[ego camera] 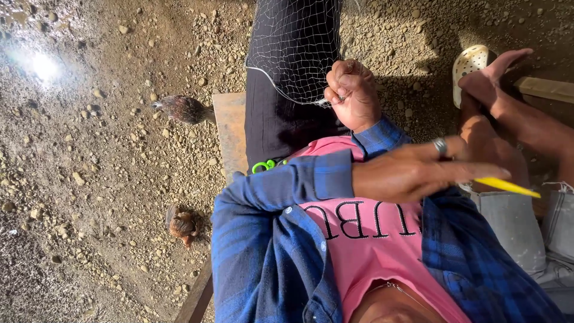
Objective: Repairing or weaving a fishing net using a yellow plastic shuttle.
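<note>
1. Right hand (pixel 353 93): closed into a tight fist, pinching the corded edge of the fishing net (pixel 296 51). The net runs up and away from the fist and is stretched taut.
2. Left hand (pixel 418 173): below and to the right of the fist, fingers nearly flat and closed on a yellow netting needle (pixel 508 186). The tip points away from the net and is well clear of the mesh. There is a ring on one finger.
3. Progress, as a judgement: the net edge is gathered and held, but the needle isn't in the mesh, so no knot is being made at this moment. Can't tell how much of the net has been worked or is left.
4. Net: thin pale monofilament with small diamond meshes and a thicker white border cord. It is see-through over the dark cloth (pixel 272 122) behind it.
5. Needle: smooth hard plastic, flat and pointed.
6. Below the fist: soft blue plaid sleeves over a pink shirt (pixel 371 239). Glossy green scissor handles (pixel 263 165) are to the left.
7. Left of the fist: a worn wooden bench plank (pixel 230 125).
8. Right: a bare foot (pixel 493 75) beside a pale perforated sandal (pixel 469 60). Can't tell whose foot it is.
9. Further out: dry gravel ground (pixel 107 179) and two brown chickens (pixel 185 109).
</note>
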